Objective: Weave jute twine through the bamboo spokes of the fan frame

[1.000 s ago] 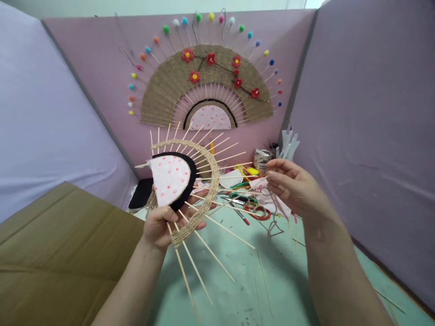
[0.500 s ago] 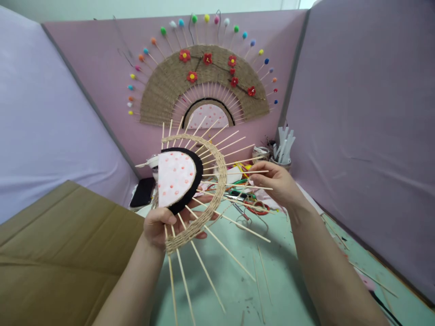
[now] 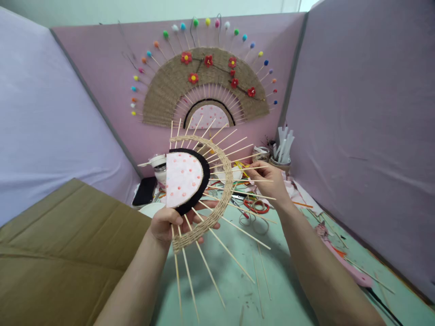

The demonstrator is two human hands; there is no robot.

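Note:
A half-round fan frame (image 3: 183, 177) is held up in front of me, with a dotted white-pink centre, a black rim and thin wooden sticks fanning out. A band of woven twine (image 3: 228, 174) runs in an arc through the sticks. My left hand (image 3: 170, 222) grips the lower corner of the fan, thumb in front and fingers behind it. My right hand (image 3: 268, 179) is at the stick ends on the right, thumb and fingertips pinched together there. Whether it also holds twine is too small to tell.
A finished fan (image 3: 207, 68) with coloured pompoms hangs on the pink back panel. Cardboard (image 3: 68, 244) lies at left beside a phone (image 3: 144, 191). Red-handled scissors (image 3: 256, 207) and scraps lie behind the fan, jars (image 3: 280, 165) behind them, a pink glue gun (image 3: 346, 262) at right.
The fan and my left hand have shifted slightly right in the view. My right hand has moved a little left, and the glue gun shows more fully.

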